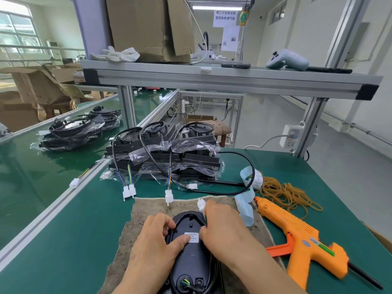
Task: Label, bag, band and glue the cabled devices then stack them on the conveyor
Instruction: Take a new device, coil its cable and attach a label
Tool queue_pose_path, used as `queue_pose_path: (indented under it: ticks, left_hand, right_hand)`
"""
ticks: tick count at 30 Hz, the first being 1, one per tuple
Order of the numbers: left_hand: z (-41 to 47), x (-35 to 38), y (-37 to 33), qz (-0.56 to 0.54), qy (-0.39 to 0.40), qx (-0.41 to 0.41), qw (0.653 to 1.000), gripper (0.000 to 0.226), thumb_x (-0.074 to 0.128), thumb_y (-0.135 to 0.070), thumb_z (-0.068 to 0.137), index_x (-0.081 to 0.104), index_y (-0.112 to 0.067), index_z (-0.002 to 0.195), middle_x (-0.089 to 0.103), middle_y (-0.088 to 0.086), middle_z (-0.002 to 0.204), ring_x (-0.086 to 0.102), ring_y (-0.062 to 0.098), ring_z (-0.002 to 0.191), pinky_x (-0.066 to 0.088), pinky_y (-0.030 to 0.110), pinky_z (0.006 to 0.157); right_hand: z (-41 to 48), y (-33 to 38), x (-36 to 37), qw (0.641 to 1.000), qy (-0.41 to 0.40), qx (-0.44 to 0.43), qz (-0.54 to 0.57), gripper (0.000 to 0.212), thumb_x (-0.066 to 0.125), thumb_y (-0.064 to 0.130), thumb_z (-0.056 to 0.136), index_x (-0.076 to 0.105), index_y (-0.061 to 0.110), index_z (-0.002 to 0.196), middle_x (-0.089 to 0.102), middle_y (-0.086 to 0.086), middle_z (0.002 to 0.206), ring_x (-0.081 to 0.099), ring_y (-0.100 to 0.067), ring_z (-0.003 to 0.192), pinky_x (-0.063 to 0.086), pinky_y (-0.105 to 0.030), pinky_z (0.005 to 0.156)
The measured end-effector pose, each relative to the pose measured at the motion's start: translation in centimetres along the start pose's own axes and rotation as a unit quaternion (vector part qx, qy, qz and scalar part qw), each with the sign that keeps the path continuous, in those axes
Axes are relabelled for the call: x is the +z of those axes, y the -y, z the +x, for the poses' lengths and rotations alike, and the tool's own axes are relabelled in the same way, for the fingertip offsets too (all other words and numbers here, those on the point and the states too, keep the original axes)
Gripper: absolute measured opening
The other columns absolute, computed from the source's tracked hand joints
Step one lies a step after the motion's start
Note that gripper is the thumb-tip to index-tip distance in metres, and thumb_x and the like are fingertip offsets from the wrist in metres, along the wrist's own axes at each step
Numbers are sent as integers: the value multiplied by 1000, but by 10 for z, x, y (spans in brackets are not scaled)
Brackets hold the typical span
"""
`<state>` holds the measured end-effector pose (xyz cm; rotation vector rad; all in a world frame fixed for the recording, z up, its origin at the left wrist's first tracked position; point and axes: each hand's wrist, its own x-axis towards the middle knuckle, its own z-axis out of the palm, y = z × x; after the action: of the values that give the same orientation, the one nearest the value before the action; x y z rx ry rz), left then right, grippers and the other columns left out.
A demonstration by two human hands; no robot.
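Pressing its thumb on the white label (192, 237), the left hand (157, 236) curled its fingers round the black device (192, 262), which lay on the brown mat (140, 215). The right hand (222, 228) gripped the device's cable (203, 213) near the orange glue gun (301, 240).

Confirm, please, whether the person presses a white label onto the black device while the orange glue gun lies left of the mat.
Not quite: the head view shows the orange glue gun lying right of the mat, not left. The white label is being pressed onto the black device.
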<state>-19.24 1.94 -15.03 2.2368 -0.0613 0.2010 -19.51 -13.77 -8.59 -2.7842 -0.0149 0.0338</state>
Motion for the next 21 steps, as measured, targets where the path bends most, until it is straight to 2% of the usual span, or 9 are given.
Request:
queue_pose_path:
  ticks: [2, 4, 6, 7, 9, 11, 13, 16, 21]
  left_hand:
    - [0, 0, 0, -3, -2, -3, 1000, 35, 83, -40, 70, 51, -34, 82, 49, -8, 86, 49, 1, 74, 35, 25, 64]
    - [0, 1, 1, -5, -4, -7, 1000, 35, 83, -41, 69, 51, -34, 82, 50, -9, 86, 49, 1, 73, 34, 23, 63]
    - [0, 2, 2, -8, -6, -13, 1000, 35, 83, -42, 69, 52, -34, 82, 50, -9, 85, 49, 1, 73, 33, 21, 62]
    - [0, 3, 3, -10, -7, -13, 1000, 35, 84, -42, 68, 52, -34, 82, 50, -9, 85, 49, 0, 73, 33, 20, 62]
    - [0, 4, 4, -15, -9, -14, 1000, 36, 85, -41, 67, 53, -34, 82, 49, -9, 85, 48, 0, 72, 32, 18, 62]
    - [0, 4, 5, -17, -10, -18, 1000, 37, 85, -42, 67, 53, -33, 83, 49, -10, 85, 48, 0, 72, 33, 18, 62]
    - [0, 4, 5, -10, -9, -26, 1000, 37, 84, -44, 67, 53, -34, 84, 50, -10, 87, 49, 0, 75, 33, 18, 63]
    - [-1, 4, 5, -6, -7, -33, 999, 38, 82, -47, 68, 52, -35, 87, 51, -12, 90, 50, -2, 79, 36, 20, 66]
    - [-1, -1, 3, 6, 23, -38, 999, 34, 72, -56, 74, 51, -44, 97, 49, -21, 101, 55, -5, 93, 47, 29, 84]
  right_hand:
    - [1, 5, -4, 1000, 21, 13, -17, 17, 54, 10, 92, 37, 14, 94, 59, -15, 114, 43, -28, 85, 23, -29, 50]
    - [4, 5, -6, 998, 43, 37, -15, 18, 53, 5, 91, 37, 12, 84, 56, -12, 97, 48, -32, 87, 25, -29, 50]
    - [7, 1, -5, 996, 48, 53, 52, 15, 50, 1, 90, 43, 8, 79, 48, -11, 81, 48, -33, 81, 36, -29, 53]
    - [8, -2, -3, 988, 45, 66, 130, 6, 49, -3, 90, 51, 2, 87, 52, -16, 81, 51, -34, 78, 45, -32, 58]
    - [6, -8, 0, 929, 50, 128, 344, 22, 45, -14, 90, 55, -5, 107, 59, -19, 81, 60, -26, 65, 55, -29, 59]
    - [2, -15, 6, 876, 44, 156, 454, 28, 45, -18, 89, 58, 0, 106, 64, -12, 79, 64, -12, 57, 55, -19, 56]
    - [0, -21, 13, 893, 14, 136, 429, 28, 53, -12, 88, 65, 11, 97, 67, -3, 82, 65, -3, 59, 54, -16, 59]
    - [1, -32, 25, 967, -63, 91, 229, 16, 69, 18, 87, 69, 32, 93, 60, 14, 97, 58, 0, 84, 46, -18, 74]
    - [3, -37, 38, 970, -54, 93, 216, 25, 61, 44, 93, 61, 30, 114, 61, 12, 100, 59, -6, 92, 48, -27, 86]
